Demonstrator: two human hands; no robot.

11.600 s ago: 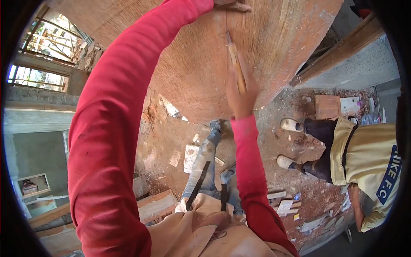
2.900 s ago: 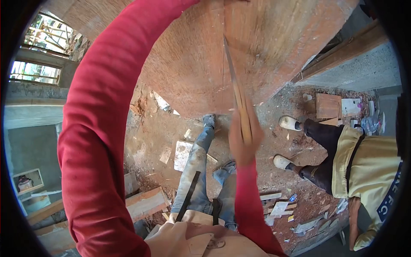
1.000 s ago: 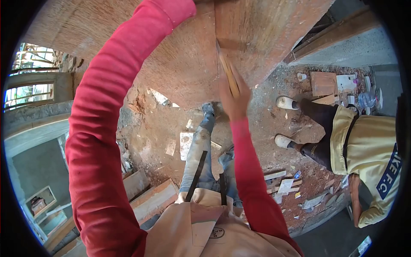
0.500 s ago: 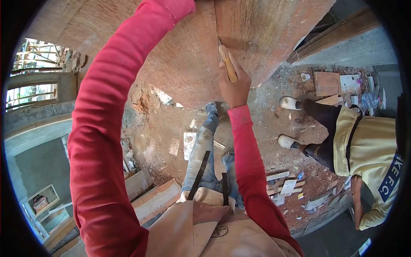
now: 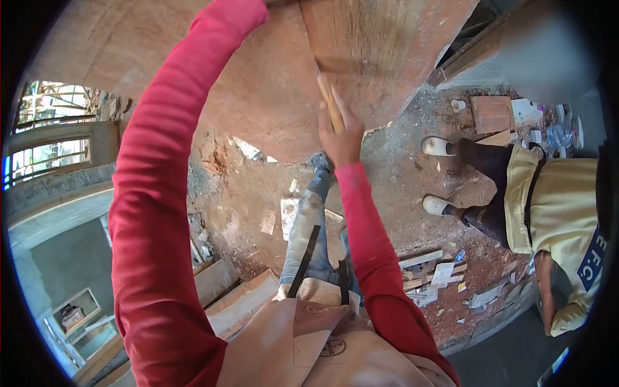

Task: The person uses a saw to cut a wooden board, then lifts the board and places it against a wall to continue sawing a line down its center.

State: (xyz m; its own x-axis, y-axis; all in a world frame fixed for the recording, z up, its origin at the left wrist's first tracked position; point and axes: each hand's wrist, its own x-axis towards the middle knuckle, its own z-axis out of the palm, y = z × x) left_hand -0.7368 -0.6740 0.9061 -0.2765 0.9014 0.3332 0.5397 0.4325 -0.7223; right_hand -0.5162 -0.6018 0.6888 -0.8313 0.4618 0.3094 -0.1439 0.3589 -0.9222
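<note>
In my right hand (image 5: 345, 143) is the light wooden handle (image 5: 331, 103) of a hand tool, my fingers closed round it. A thin metal part of the tool shows at the handle's far end, against a large plywood sheet (image 5: 258, 90). From there a dark straight line runs up the sheet to the top of the view. My left arm, in a red sleeve (image 5: 155, 174), reaches up over the sheet's left part. Only a sliver of my left hand (image 5: 278, 2) shows at the top edge; its fingers are out of view.
On the right stands another person in a yellow shirt (image 5: 567, 200) and white shoes (image 5: 437, 147). Wood offcuts (image 5: 422, 259) and rubble litter the floor. A brown square panel (image 5: 489, 113) and a clear plastic bottle (image 5: 560, 137) lie at the far right. Boards (image 5: 248, 300) lean at lower left.
My right hand and the tool have shifted left and slightly down in view. The plywood sheet and my left sleeve also appear further left. The grip on the handle stays closed.
</note>
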